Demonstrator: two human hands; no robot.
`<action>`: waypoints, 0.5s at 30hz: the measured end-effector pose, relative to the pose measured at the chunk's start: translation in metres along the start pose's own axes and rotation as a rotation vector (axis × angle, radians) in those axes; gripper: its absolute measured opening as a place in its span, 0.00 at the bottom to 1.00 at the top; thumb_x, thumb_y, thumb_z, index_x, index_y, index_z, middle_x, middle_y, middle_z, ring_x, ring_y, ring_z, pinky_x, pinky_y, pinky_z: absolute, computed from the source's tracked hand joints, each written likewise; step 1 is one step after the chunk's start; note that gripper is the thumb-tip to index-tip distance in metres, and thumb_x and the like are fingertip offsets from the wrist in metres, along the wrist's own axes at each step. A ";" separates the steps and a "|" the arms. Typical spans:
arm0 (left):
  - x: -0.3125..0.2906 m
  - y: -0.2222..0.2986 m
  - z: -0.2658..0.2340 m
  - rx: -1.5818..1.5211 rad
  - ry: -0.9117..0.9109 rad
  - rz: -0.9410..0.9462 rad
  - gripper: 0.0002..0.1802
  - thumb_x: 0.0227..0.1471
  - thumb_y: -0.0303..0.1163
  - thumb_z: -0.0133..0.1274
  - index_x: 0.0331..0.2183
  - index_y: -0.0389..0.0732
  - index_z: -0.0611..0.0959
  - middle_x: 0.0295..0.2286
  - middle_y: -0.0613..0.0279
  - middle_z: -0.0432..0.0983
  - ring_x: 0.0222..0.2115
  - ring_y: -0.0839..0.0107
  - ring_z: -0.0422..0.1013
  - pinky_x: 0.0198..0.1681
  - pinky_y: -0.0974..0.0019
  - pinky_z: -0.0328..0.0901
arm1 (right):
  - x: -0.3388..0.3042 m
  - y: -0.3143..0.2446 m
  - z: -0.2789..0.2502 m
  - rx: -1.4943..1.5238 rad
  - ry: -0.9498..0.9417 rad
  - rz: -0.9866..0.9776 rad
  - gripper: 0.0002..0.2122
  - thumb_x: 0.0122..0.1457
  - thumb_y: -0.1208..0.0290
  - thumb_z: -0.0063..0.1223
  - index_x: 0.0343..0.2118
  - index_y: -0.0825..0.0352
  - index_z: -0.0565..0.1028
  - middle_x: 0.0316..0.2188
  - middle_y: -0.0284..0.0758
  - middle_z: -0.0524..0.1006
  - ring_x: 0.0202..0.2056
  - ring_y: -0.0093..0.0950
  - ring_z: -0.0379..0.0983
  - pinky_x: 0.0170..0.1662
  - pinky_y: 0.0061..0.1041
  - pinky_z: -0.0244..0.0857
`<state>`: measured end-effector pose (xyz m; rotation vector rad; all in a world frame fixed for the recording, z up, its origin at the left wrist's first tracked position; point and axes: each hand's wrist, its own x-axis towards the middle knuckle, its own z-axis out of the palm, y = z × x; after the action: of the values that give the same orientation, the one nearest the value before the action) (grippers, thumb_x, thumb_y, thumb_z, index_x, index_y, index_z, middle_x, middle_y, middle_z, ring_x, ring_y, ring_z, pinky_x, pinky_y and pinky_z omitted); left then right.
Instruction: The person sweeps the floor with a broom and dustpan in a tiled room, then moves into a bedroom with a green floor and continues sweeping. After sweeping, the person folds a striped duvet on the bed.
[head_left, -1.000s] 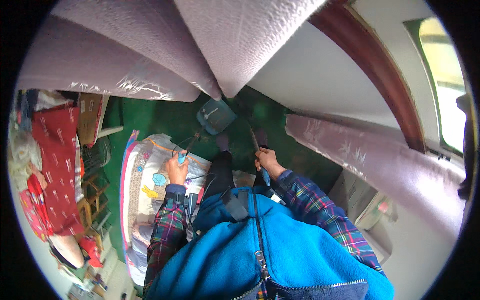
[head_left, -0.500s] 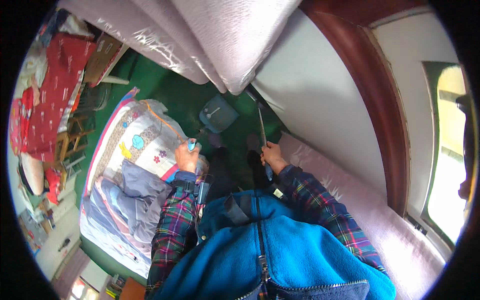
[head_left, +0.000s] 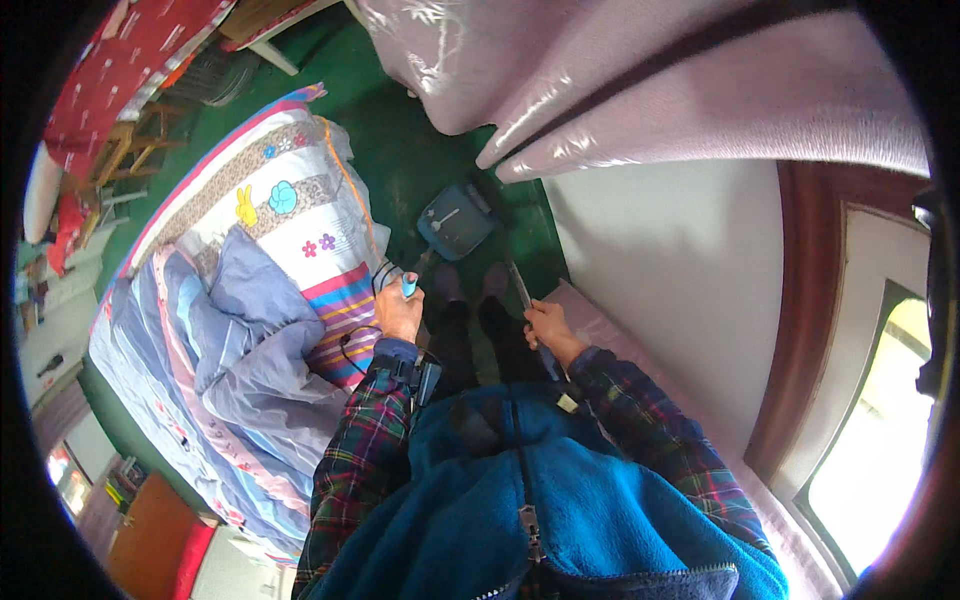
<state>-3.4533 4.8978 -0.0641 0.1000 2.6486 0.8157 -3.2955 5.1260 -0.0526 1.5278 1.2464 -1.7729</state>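
The person's left hand point(head_left: 399, 316) is curled around a blue grip point(head_left: 409, 284), whose end shows above the fingers, while the right hand point(head_left: 550, 328) is closed around a slim pole point(head_left: 521, 287) that slants up and left out of the fist. A blue dustpan point(head_left: 475, 236) lies on the green floor point(head_left: 400, 165) beyond both hands, between them from side to side, just past the feet point(head_left: 496, 280); its link to the blue grip cannot be made out. Patterned bedding point(head_left: 325, 215) spreads left of the left hand.
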 end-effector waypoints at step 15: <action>-0.104 0.005 0.006 -0.266 0.157 -0.306 0.12 0.40 0.29 0.55 0.33 0.45 0.82 0.23 0.46 0.76 0.28 0.47 0.73 0.31 0.54 0.67 | 0.025 -0.036 -0.028 -0.314 -0.169 -0.067 0.04 0.61 0.72 0.43 0.33 0.66 0.67 0.14 0.33 0.64 0.11 0.25 0.62 0.12 0.27 0.57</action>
<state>-3.3542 4.8872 -0.0322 -0.4438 2.5746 1.0928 -3.3171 5.1720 -0.0633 1.1496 1.4252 -1.6167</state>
